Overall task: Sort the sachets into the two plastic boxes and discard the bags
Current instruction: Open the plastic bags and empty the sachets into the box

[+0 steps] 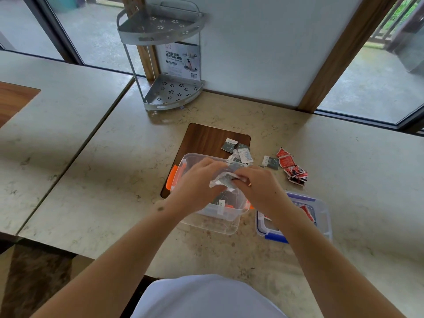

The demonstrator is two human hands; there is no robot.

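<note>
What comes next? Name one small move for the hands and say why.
Probably tip the crumpled clear plastic bag so its contents fall into the orange-latched clear plastic box: both hands, left hand and right hand, hold it directly above that box, which already holds grey sachets.

Crumpled clear bag (223, 181) above orange-latched box (220, 212); blue-latched box (321, 216) beside it.

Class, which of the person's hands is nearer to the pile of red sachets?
Right. The right hand is just left of the red sachets; the left hand sits farther away, over the orange-latched box.
</note>
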